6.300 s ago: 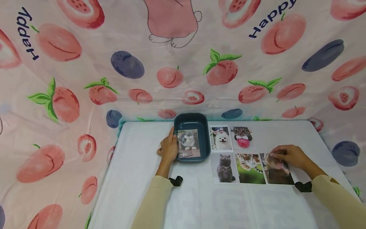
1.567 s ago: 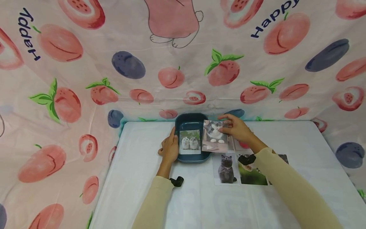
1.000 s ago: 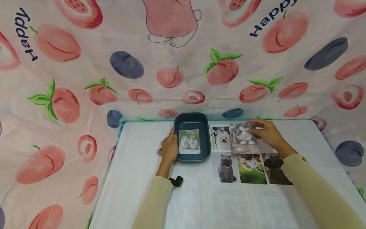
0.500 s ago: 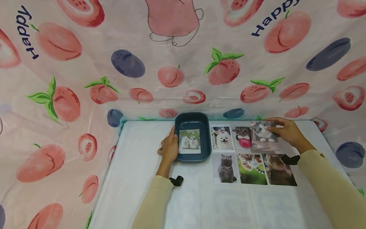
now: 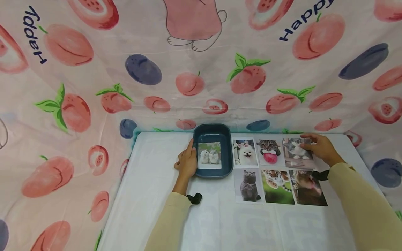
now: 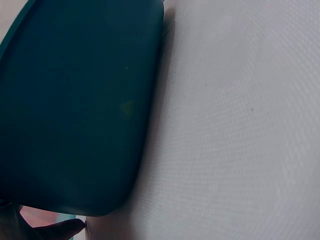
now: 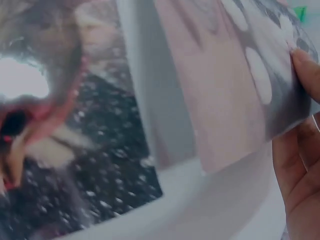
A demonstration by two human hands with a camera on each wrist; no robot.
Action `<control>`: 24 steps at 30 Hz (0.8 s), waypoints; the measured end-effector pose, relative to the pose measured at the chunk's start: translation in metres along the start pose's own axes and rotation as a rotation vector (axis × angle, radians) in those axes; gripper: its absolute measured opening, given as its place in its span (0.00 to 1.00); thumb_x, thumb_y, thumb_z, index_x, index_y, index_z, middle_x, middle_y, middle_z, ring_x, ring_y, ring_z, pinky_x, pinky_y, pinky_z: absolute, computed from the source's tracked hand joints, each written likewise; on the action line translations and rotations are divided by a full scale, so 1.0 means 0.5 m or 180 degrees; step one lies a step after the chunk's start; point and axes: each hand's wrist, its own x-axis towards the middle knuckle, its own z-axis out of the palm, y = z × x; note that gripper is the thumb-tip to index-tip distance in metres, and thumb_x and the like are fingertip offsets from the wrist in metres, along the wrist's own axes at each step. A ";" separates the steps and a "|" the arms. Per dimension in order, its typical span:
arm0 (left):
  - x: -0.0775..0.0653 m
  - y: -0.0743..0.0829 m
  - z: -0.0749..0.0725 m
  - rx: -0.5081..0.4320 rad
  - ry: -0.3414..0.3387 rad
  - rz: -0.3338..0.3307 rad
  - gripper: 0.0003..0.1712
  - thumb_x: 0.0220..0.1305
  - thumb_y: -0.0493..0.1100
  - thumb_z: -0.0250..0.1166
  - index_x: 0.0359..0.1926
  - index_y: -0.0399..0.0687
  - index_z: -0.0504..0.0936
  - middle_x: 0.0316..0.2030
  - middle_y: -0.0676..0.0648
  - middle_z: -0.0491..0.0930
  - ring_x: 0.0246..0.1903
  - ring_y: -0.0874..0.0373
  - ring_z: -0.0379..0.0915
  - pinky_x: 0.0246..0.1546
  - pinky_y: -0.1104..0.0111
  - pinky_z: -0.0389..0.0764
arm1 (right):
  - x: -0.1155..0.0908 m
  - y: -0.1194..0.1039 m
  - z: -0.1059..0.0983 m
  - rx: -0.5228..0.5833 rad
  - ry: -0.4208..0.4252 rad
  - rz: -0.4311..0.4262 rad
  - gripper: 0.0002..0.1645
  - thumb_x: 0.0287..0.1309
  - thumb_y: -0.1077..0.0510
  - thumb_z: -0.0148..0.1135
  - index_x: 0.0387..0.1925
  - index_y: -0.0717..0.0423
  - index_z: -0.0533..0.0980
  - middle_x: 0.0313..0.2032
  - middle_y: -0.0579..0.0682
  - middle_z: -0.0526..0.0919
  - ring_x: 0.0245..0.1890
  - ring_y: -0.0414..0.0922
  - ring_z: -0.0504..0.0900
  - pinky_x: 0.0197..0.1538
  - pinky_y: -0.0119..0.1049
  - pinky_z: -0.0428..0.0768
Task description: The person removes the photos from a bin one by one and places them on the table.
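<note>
My right hand (image 5: 323, 148) pinches the right edge of a photo card (image 5: 295, 153) of a grey-and-white cat, at the right end of the far row. In the right wrist view its thumb lies on the picture side, fingers behind, and the card tilts up off the white surface. My left hand (image 5: 186, 162) holds the left wall of a dark teal tray (image 5: 226, 153); the left wrist view has the tray's outer side (image 6: 75, 110) close up with a fingertip at its corner. Inside the tray lies a photo card (image 5: 209, 155) of two small white-and-grey animals.
Left in the far row are a white dog card (image 5: 246, 153) and a tabby cat card (image 5: 269, 153). The near row has a grey cat card (image 5: 249, 186), a tiger card (image 5: 278, 188) and a dark brown animal card (image 5: 309, 188). A fruit-print cloth (image 5: 176, 62) hangs behind the white table (image 5: 150, 167).
My right hand has taken the grey-and-white cat card from the tray and carried it rightward past the tabby card, uncovering the two-animal card. The left hand has stayed at the tray.
</note>
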 end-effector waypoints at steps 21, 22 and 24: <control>0.003 0.001 0.001 0.0074 0.0041 -0.0002 0.29 0.82 0.59 0.38 0.79 0.76 0.55 0.74 0.49 0.68 0.73 0.39 0.52 0.59 0.34 0.43 | 0.005 -0.003 0.038 -0.0576 0.0303 0.0024 0.33 0.65 0.51 0.68 0.63 0.67 0.72 0.57 0.74 0.75 0.56 0.70 0.74 0.55 0.68 0.71; 0.003 0.001 0.001 0.0069 0.0041 -0.0003 0.29 0.82 0.59 0.38 0.79 0.76 0.55 0.74 0.49 0.68 0.73 0.39 0.52 0.59 0.33 0.43 | 0.005 -0.003 0.037 -0.0595 0.0308 0.0012 0.33 0.65 0.51 0.69 0.63 0.67 0.72 0.57 0.74 0.75 0.56 0.70 0.74 0.55 0.68 0.71; 0.002 0.002 0.000 0.0080 0.0038 -0.0012 0.29 0.82 0.59 0.38 0.79 0.78 0.55 0.74 0.49 0.68 0.73 0.40 0.52 0.59 0.33 0.43 | 0.006 -0.002 0.037 -0.0637 0.0330 -0.0010 0.32 0.64 0.52 0.69 0.62 0.68 0.73 0.57 0.75 0.75 0.56 0.71 0.73 0.56 0.69 0.70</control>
